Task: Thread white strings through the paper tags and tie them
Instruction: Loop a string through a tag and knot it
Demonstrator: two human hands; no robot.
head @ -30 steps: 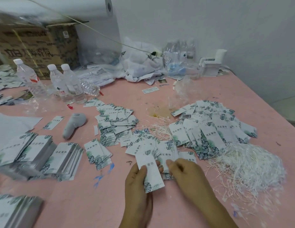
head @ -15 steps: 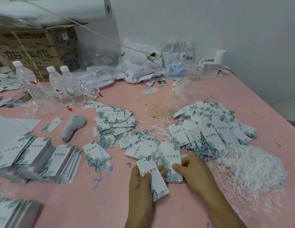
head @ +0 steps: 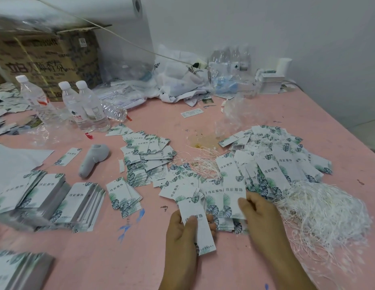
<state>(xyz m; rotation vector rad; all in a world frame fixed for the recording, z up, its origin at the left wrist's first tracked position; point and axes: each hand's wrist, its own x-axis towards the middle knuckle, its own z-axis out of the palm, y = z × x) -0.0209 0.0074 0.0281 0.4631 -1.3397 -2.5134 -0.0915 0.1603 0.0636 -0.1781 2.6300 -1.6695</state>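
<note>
Head view, looking down on a pink tabletop (head: 203, 273). Left hand (head: 183, 237) grips one paper tag (head: 200, 231), thumb pressed across the printed face, fingers curled behind; the tag stands tilted, its leaf-printed end toward the camera. Right hand (head: 261, 216) pinches the edge of a small stack of tags (head: 228, 197) lying just right of the held tag, fingers curled onto the top card.

White strings (head: 329, 210) form a loose tangled heap right of the right hand, touching the near edge of a large scattered tag pile (head: 276, 155). A thinner tuft of strings (head: 203, 164) lies between that pile and a second, central tag pile (head: 149, 151). Whether any tag in hand carries a string: cannot tell.

Left side of tabletop: neat tag stacks (head: 56, 201) side by side, another stack (head: 17, 271) at the near left corner, blurred. A grey handheld device (head: 93, 159) lies beyond the stacks. Three water bottles (head: 77, 105) stand upright further back, in front of a cardboard box (head: 46, 57). Crumpled white bags (head: 178, 80) sit against the wall.
</note>
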